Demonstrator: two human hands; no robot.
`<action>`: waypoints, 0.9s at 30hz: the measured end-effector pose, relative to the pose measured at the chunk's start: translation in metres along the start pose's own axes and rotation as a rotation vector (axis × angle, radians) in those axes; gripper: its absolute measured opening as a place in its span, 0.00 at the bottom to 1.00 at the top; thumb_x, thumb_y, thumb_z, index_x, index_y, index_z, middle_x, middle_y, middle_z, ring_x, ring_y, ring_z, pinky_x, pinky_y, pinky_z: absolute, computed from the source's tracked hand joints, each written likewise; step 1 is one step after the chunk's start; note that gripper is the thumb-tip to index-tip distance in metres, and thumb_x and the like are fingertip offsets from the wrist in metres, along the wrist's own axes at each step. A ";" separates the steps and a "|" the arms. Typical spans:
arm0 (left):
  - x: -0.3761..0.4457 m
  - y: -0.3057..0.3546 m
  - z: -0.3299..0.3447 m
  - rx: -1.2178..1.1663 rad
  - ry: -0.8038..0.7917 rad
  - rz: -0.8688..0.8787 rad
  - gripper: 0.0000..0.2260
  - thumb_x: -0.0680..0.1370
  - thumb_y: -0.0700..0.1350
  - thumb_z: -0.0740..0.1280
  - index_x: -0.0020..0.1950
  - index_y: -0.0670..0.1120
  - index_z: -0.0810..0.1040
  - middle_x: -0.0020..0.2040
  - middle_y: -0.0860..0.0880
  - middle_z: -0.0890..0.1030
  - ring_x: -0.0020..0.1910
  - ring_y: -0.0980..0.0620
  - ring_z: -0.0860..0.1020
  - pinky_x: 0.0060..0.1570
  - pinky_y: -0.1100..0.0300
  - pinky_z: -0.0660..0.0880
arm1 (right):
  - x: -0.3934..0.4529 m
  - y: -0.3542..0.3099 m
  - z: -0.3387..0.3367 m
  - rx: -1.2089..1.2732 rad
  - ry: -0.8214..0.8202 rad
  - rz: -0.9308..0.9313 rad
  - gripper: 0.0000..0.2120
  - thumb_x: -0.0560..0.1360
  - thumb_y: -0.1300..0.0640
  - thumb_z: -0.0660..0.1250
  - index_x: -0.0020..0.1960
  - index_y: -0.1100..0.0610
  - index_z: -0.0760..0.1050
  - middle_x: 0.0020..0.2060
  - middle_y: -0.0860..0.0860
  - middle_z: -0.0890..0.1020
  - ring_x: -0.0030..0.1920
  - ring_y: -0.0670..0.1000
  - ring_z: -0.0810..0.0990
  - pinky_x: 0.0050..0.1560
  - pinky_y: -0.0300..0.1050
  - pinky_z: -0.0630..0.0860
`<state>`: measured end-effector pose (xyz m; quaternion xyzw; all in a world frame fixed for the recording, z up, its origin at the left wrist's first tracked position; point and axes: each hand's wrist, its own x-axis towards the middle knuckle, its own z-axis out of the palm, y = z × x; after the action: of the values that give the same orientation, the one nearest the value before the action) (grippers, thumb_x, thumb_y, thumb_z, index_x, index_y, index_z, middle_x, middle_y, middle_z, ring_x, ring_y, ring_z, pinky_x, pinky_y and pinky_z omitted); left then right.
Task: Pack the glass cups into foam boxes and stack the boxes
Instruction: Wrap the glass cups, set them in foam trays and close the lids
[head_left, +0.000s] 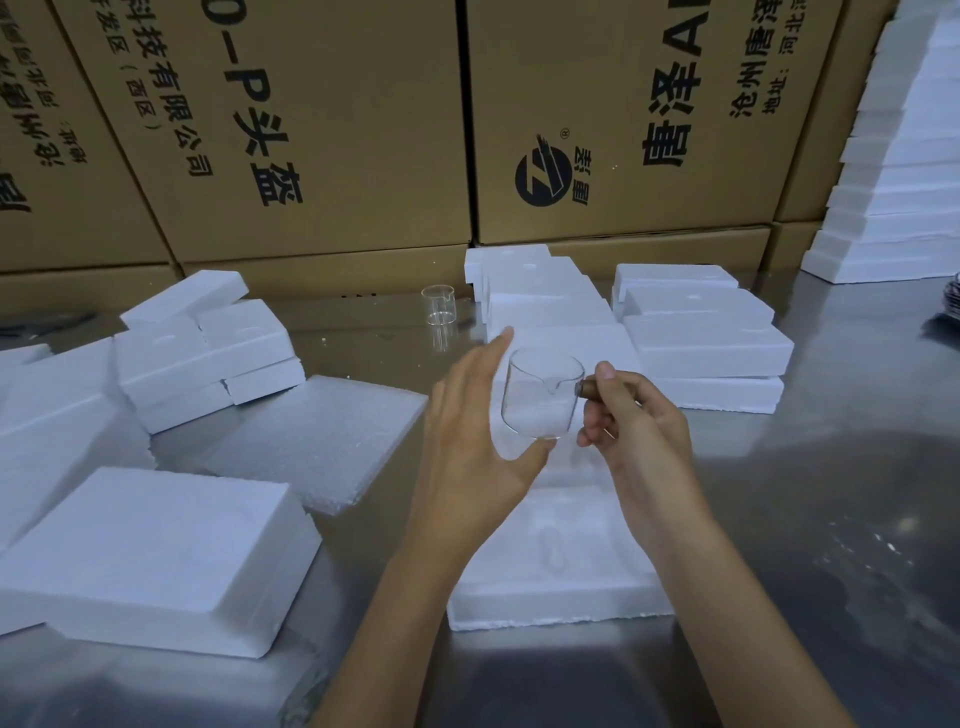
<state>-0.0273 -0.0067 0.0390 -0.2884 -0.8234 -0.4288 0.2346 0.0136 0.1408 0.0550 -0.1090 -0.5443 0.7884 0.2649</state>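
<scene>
Glass cup (540, 397) mid-frame, above open foam tray (550, 551). Right hand (631, 434) grip pinching wooden handle (589, 388); left hand (472, 436) spread, thumb under base. Lower slowly, align spout and handle with moulded recess, keep level. Second cup (439, 305) upper centre on desk (805, 519).

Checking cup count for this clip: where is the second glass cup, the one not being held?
In the head view, the second glass cup stands upright on the metal table, centre back, just left of the foam boxes and before the cardboard cartons.
</scene>
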 end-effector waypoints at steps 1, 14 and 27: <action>0.000 -0.001 0.000 -0.081 -0.017 -0.069 0.43 0.70 0.50 0.79 0.76 0.67 0.57 0.71 0.69 0.65 0.71 0.66 0.62 0.64 0.68 0.63 | 0.001 -0.001 -0.001 0.010 -0.009 -0.009 0.10 0.80 0.55 0.67 0.47 0.61 0.80 0.33 0.53 0.78 0.31 0.48 0.74 0.36 0.42 0.75; 0.001 -0.007 -0.002 -0.158 0.030 -0.148 0.32 0.72 0.50 0.78 0.72 0.63 0.69 0.69 0.62 0.72 0.68 0.68 0.66 0.62 0.71 0.65 | 0.001 0.001 -0.001 -0.065 -0.205 -0.182 0.04 0.81 0.63 0.64 0.50 0.61 0.78 0.39 0.52 0.82 0.40 0.51 0.80 0.42 0.42 0.79; 0.000 0.000 -0.001 -0.329 0.023 -0.240 0.26 0.69 0.63 0.74 0.67 0.66 0.75 0.64 0.63 0.77 0.63 0.66 0.74 0.60 0.63 0.73 | 0.003 -0.002 -0.007 -0.069 -0.238 -0.154 0.05 0.77 0.64 0.70 0.53 0.61 0.80 0.41 0.51 0.83 0.41 0.50 0.80 0.42 0.40 0.78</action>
<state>-0.0272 -0.0073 0.0394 -0.2177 -0.7680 -0.5857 0.1408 0.0146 0.1486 0.0546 0.0183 -0.6056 0.7539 0.2541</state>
